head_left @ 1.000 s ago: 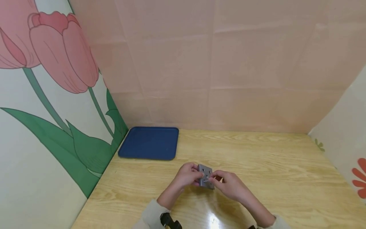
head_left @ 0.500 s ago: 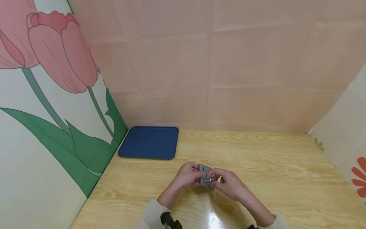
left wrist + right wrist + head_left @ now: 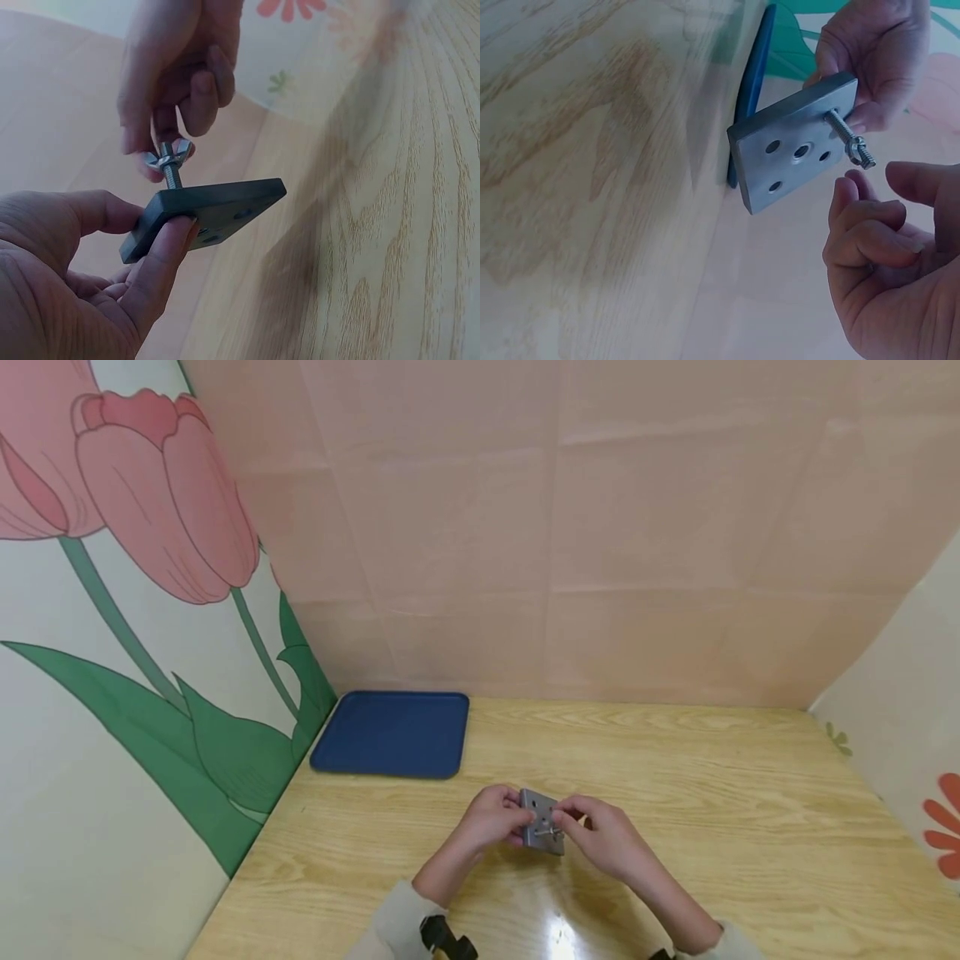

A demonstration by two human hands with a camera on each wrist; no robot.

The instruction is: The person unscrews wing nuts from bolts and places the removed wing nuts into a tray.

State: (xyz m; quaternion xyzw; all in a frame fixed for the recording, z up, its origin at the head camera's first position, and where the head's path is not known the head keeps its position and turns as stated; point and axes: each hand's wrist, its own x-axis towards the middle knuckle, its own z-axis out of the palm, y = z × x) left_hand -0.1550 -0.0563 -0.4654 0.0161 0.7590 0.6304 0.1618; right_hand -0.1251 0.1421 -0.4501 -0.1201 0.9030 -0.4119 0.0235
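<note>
A grey metal plate (image 3: 542, 810) with several holes is held tilted above the table by my left hand (image 3: 491, 817), whose thumb and fingers pinch one end. A threaded bolt (image 3: 838, 126) stands out through one corner hole, on the plate's face towards my right hand. Near the bolt's free end sits a wing nut (image 3: 171, 155), apart from the plate's face. My right hand (image 3: 607, 842) is close beside the nut. In the right wrist view its thumb and index finger are spread apart, the other fingers loosely bent, with nothing between them. The bolt's head is hidden.
A blue tray (image 3: 390, 735) lies at the back left of the wooden table (image 3: 712, 793). Behind it rises a pinkish cloth backdrop (image 3: 600, 527). A tulip-painted panel (image 3: 150, 635) borders the left side, and a pale panel (image 3: 911, 693) the right.
My right fingers have turned at the wing nut and drawn back slightly, so the nut and bolt show more plainly. The left hand keeps the plate in the same place.
</note>
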